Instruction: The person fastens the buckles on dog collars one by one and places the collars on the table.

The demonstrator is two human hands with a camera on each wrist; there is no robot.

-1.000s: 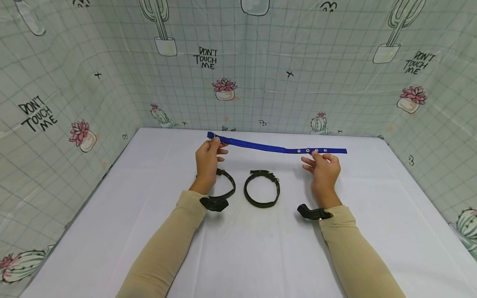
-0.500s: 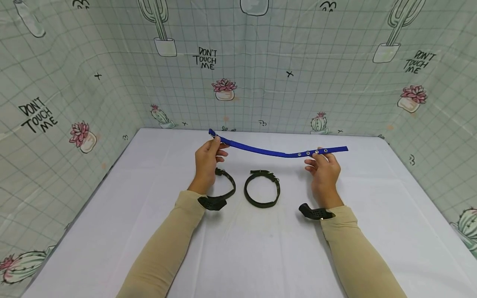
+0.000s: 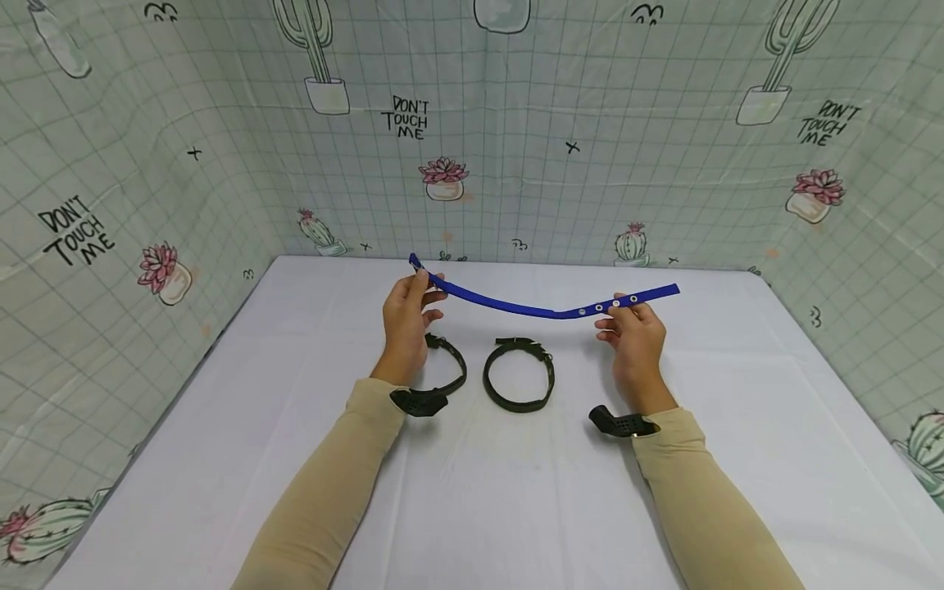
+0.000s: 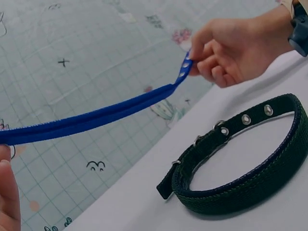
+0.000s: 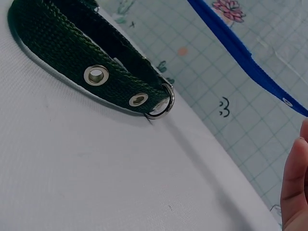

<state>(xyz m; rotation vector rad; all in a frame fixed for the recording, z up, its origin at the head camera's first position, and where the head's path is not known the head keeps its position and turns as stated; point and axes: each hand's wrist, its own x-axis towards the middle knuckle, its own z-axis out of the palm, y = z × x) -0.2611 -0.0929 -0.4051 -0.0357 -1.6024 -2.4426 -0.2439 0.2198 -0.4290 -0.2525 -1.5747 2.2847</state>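
A blue collar (image 3: 501, 305), unbuckled and stretched out sideways, hangs in the air between my two hands, sagging a little in the middle. My left hand (image 3: 404, 324) pinches its buckle end between thumb and fingers. Near the other end, by the metal eyelets, my right hand (image 3: 637, 344) pinches the strap, and the tip sticks out past the fingers. In the left wrist view the right hand (image 4: 236, 53) shows with its fingers curled at the eyelets. Below, a dark green collar (image 3: 519, 405) lies buckled into a ring on the table.
A second dark ring-shaped collar (image 3: 460, 365) lies left of the first, partly hidden behind my left hand and wrist. The white table (image 3: 509, 508) ends at the back against a patterned cloth backdrop (image 3: 516, 115).
The blue collar has gone from nearly straight to sagging in the middle, with its right end raised. Both hands keep hold and have shifted only slightly. The dark collars stay put.
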